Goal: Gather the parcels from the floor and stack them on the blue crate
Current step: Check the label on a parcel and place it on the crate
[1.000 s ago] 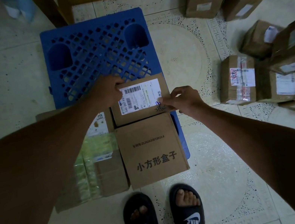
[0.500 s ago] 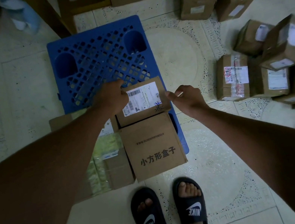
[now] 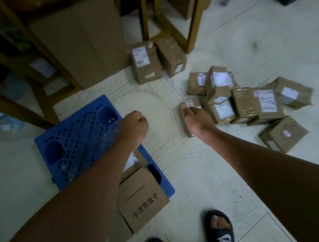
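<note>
The blue crate (image 3: 77, 141) lies on the floor at left. On its near end sit a brown box with black printed characters (image 3: 145, 204) and, behind it, a labelled parcel (image 3: 132, 161) partly hidden by my left forearm. My left hand (image 3: 134, 126) hangs over the crate's right edge, fingers loosely curled, holding nothing. My right hand (image 3: 195, 117) reaches toward a heap of brown parcels (image 3: 243, 104) on the floor at right; its loosely curled fingers are at the nearest small parcel (image 3: 185, 105) and hold nothing.
Two taller parcels (image 3: 146, 63) stand near wooden furniture legs (image 3: 159, 14) at the back. A lone box (image 3: 285, 136) lies right of the heap. A large flat carton (image 3: 85, 46) leans behind the crate. My feet in black slides (image 3: 219, 236) stand at the bottom.
Both hands let go of the labelled parcel, which stays on the crate. The view swung right and up; my right hand moved out toward the heap of parcels on the floor.
</note>
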`<state>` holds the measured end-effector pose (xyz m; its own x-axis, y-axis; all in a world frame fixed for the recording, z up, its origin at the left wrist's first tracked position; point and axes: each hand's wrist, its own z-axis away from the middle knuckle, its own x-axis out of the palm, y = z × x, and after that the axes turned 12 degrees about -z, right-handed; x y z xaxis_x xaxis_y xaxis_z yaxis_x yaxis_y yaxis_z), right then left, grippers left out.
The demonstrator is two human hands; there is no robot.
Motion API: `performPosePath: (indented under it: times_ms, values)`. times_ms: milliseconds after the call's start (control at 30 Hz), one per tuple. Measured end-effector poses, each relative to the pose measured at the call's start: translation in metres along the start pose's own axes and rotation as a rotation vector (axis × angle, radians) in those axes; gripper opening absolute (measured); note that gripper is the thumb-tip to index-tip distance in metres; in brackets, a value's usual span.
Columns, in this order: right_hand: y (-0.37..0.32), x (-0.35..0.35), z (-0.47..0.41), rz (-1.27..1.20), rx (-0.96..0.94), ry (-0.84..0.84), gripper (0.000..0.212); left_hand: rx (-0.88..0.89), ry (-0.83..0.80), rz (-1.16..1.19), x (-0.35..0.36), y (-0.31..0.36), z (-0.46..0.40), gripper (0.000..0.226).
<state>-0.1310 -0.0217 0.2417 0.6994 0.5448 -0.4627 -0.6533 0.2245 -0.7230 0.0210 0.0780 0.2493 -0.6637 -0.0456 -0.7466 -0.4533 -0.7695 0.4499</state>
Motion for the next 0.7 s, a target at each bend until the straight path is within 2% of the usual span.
performPosePath:
  times_ms: [100,233,533,700]
  values:
    - [0.01,-0.05,-0.005,-0.062,0.034,0.065,0.052,0.03,-0.012,-0.043,0.011,0.046,0.001,0.039]
    - [0.044,-0.112,-0.018,-0.107,0.079,0.072,0.048,0.029,-0.042,-0.041,0.043,0.099,-0.003,0.037]
    - [0.136,-0.226,-0.057,-0.216,0.197,0.067,0.047,0.006,-0.135,-0.051,0.148,0.216,-0.009,0.033]
    - [0.184,-0.283,-0.072,-0.283,0.291,0.132,0.051,0.043,-0.207,0.007,0.202,0.281,-0.011,0.027]
